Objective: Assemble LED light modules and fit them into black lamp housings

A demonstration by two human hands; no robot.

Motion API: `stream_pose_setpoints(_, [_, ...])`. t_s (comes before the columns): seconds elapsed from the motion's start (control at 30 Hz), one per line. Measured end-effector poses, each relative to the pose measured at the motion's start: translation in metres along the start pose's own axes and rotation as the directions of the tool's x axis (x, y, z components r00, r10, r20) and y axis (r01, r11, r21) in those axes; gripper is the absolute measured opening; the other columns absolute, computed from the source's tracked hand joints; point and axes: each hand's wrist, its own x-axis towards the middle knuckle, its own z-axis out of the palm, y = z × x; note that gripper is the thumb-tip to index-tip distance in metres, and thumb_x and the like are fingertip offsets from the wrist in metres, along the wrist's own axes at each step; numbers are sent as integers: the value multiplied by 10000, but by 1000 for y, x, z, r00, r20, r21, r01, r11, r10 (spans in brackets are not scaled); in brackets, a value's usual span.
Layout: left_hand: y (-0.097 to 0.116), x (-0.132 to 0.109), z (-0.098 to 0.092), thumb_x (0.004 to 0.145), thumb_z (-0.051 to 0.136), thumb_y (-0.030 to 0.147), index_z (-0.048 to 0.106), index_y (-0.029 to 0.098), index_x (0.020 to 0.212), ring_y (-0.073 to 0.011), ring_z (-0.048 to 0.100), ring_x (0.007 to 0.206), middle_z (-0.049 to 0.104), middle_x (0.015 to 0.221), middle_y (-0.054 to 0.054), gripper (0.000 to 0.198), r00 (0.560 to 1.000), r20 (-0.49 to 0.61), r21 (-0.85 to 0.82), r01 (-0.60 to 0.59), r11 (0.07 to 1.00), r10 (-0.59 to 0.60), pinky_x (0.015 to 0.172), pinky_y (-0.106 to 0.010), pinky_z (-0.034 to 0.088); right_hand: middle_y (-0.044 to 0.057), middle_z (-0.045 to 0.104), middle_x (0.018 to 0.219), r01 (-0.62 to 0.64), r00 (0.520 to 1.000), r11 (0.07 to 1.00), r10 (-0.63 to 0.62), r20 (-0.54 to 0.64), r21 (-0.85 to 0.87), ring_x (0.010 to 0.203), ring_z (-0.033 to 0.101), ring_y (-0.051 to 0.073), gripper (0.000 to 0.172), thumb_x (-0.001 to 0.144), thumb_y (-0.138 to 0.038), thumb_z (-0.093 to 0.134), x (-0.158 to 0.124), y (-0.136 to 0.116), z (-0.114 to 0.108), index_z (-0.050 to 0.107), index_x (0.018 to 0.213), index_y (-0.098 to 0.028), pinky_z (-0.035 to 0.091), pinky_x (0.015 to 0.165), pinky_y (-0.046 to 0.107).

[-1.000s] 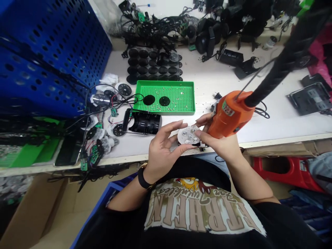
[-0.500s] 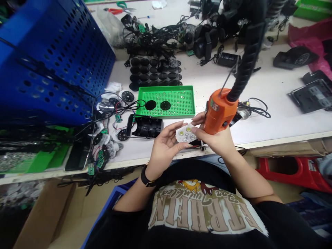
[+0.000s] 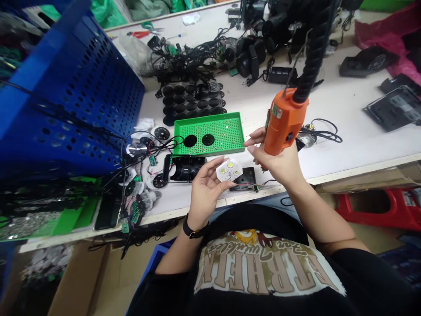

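Observation:
Between the thumb and fingers of my left hand [image 3: 204, 188] is a white LED board [image 3: 229, 170] with yellow LEDs, tilted toward me near the bench's front edge. My right hand [image 3: 281, 163] has an orange electric screwdriver [image 3: 285, 120] held against its palm, the black coiled hose [image 3: 315, 61] rising from its top. The thumb and forefinger of that hand stretch toward the green perforated tray [image 3: 242, 131]. Small screws and two black discs [image 3: 208, 140] lie in the tray. Beneath the hands a small black box [image 3: 246, 176] with thin wires sits at the bench edge.
A tall blue perforated crate [image 3: 108, 87] stands at the left. Behind the tray are rows of black round parts [image 3: 192, 103] and tangled black cables [image 3: 187, 57]. Black cylindrical housings [image 3: 187, 168] and wired circuit boards [image 3: 135, 210] lie left of my hands. A red stool [image 3: 394, 206] is below right.
My right hand has moved off the LED board, up and to the right with the screwdriver, toward the tray's right end. My left hand keeps the board, and the view has shifted slightly.

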Motion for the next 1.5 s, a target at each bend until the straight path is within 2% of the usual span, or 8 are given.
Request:
stream_pose_setpoints(0.23, [-3,0,-3,698,974,259,714,308,1263,-211,733,1194,758,1291,-52,624,1000,2,7,1,1000,-1,995,-334,619,54,794,934,21,1000,1000,-21,12,-20,887,751,234,277,762,-343,822,0,4,1,697,969,-208,623,774,421])
stream_pose_setpoints(0.5, [1,1,0,650,1000,301,736,303,1196,-180,733,1059,739,1183,-20,606,997,-62,66,-50,997,54,917,-307,617,39,786,907,21,1000,999,-21,15,-35,855,739,219,232,768,-305,800,-4,5,4,693,949,-206,608,785,416])
stream_pose_setpoints(0.8, [6,-1,5,680,980,391,693,283,1196,-209,723,1051,730,1169,-37,601,991,-55,182,-107,977,119,922,-355,598,33,777,913,32,999,999,-31,23,-37,838,723,207,218,783,-317,791,-8,7,6,695,948,-210,604,737,390])
stream_pose_setpoints(1.1, [9,-2,6,634,998,433,707,291,1183,-198,722,1014,738,1129,-30,637,991,-59,146,-111,983,121,891,-326,595,30,776,920,47,999,998,-46,28,-50,839,725,213,217,798,-297,781,-9,7,5,683,974,-215,594,829,437])
stream_pose_setpoints(1.23, [6,-3,6,575,1019,453,706,299,1189,-217,722,1065,735,1156,-40,706,993,-75,108,-80,991,88,915,-335,601,23,760,1008,107,994,990,-105,27,-92,857,711,213,348,794,-314,807,-5,5,6,651,1098,-246,588,846,440])
stream_pose_setpoints(1.37, [3,-2,8,526,1049,369,713,296,1158,-204,713,1111,736,1165,-26,720,997,-76,-15,6,1000,-7,952,-310,588,45,722,1187,156,986,983,-149,74,-100,902,699,215,547,835,-367,796,8,-2,10,550,1320,-304,604,892,447])
stream_pose_setpoints(1.43, [4,0,12,528,1048,331,721,285,1128,-178,721,1051,747,1116,-13,685,996,-76,-73,34,997,-39,917,-275,589,74,659,1362,190,979,980,-185,83,-58,1053,695,234,657,846,-380,789,12,-4,11,473,1419,-318,590,986,448])
stream_pose_setpoints(1.5, [7,0,20,552,1034,323,719,262,1113,-171,728,984,753,1078,-14,646,995,-83,-84,48,995,-55,877,-260,592,103,530,1541,229,973,973,-228,26,-39,1259,624,256,772,831,-392,803,9,-3,7,409,1488,-303,515,1130,464])
